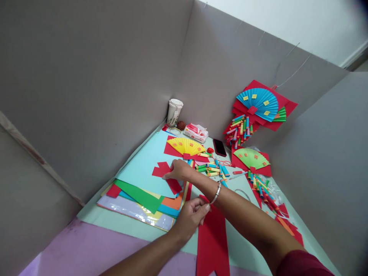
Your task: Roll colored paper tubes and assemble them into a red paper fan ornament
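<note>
In the head view, pinches the upper end of a long red strip [212, 237] in the nearly closed left hand [192, 216], and holds the loosely curled right hand [179, 170] beyond it at red cut-outs [161, 170] on a pale blue sheet [143, 165], too covered to tell whether gripped. Seems busy handling paper pieces, probably calling for a sure pinch beneath the right hand.

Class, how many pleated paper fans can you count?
4: blue fan on the hanging decoration, green fan partly behind it, yellow fan near the tissue pack, light-green fan at right. Others may be hidden.
</note>
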`<state>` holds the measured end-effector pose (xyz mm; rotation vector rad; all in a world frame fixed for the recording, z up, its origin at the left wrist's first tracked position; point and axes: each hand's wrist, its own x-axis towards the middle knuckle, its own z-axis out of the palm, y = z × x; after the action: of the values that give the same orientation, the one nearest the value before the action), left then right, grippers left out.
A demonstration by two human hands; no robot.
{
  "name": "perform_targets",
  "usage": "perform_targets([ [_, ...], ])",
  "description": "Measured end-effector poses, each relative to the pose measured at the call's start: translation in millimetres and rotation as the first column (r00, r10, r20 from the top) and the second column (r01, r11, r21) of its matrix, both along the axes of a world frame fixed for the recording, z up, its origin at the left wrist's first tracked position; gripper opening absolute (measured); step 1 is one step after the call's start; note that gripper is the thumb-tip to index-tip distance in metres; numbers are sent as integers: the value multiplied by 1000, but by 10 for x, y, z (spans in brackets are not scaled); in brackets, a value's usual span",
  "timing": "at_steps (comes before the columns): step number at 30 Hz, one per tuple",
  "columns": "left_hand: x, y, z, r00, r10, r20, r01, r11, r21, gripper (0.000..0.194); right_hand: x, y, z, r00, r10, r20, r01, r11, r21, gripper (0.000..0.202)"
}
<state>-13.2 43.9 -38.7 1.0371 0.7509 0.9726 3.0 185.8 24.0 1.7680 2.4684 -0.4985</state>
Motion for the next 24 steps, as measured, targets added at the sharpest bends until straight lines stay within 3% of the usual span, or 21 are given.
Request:
perform_targets([
  [8,-3,-1,7,1000,6,-9,-6,1000,12,35,43,-22,-2,981,-61,-184,60,998,-11,35],
  [13,3,4,20,1000,-4,-19,4,1000,-1,31,166,-29,155,922,-112,-371,98,994,-55,25],
  [17,-6,-6,49,1000,-3,-18,3,1000,-5,30,380,-23,240,837,-150,-526,143,988,-54,17],
  [24,-30,-8,125,1000,-11,13,12,998,-65,36,793,-253,120,582,-281,-763,270,952,-144,20],
])
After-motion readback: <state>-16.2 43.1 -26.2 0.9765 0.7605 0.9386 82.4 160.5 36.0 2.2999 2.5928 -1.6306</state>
